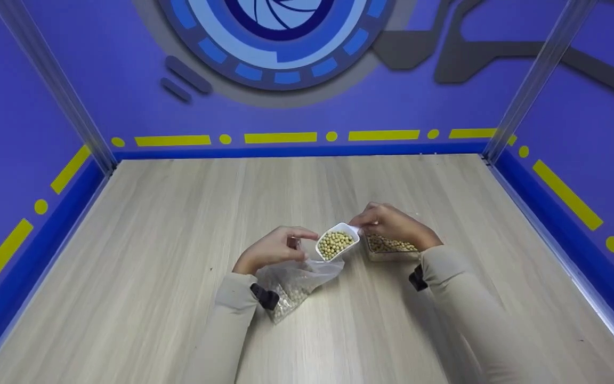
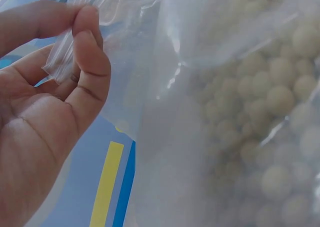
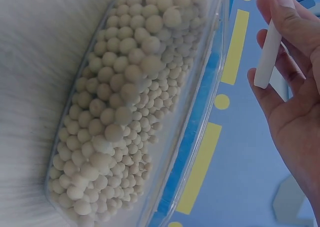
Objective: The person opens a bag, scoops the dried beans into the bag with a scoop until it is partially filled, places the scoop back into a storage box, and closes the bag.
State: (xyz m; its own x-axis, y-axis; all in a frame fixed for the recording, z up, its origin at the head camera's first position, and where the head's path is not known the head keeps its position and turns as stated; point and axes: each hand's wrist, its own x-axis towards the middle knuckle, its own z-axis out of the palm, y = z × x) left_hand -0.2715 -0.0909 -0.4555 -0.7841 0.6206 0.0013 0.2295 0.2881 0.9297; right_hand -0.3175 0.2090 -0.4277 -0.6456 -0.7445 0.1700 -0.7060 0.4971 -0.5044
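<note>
My right hand (image 1: 395,224) grips the handle of a small white scoop (image 1: 350,230), filled with round, pale yellow beans (image 1: 334,244). In the right wrist view the white handle (image 3: 269,59) lies between thumb and fingers. With my left hand (image 1: 274,248) I pinch the top edge of a clear zip bag (image 1: 312,274). More beans show through the bag's plastic in the left wrist view. The scoop is over the bag's mouth, its front edge close to my left fingertips. A clear plastic box (image 1: 392,257) of the same beans sits below my right hand, which partly hides it.
Everything stands on a wood-grain table (image 1: 152,240). Blue printed panels (image 1: 285,117) with yellow marks enclose its back and sides. Dark wrist cameras (image 1: 265,296) are strapped on both sleeves.
</note>
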